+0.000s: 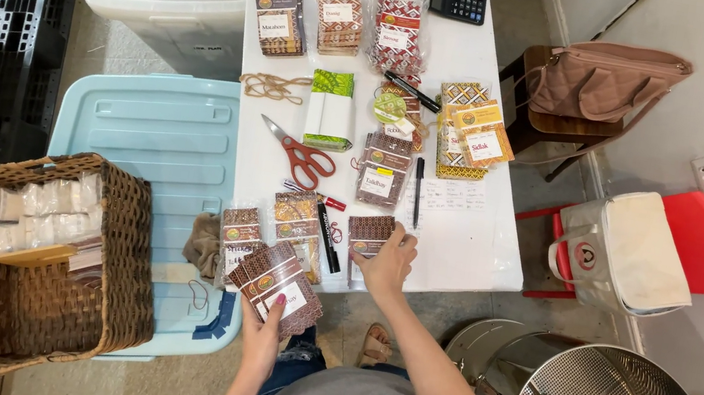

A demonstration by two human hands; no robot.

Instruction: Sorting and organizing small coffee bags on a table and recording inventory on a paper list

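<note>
The left hand (pixel 261 330) gripped a fanned stack of patterned packets (pixel 276 282) just off the near edge of the white surface (pixel 469 236). The right hand (pixel 385 265) lay with fingers spread on 1 brown packet (pixel 368 232) at that edge, just right of the black marker (pixel 328 237).

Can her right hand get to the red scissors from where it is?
Probably yes. The right hand rests on a patterned packet at the table's near edge, and the red scissors lie open on the white table just beyond. Only flat packets and a black marker lie between, low enough to reach over.
</note>
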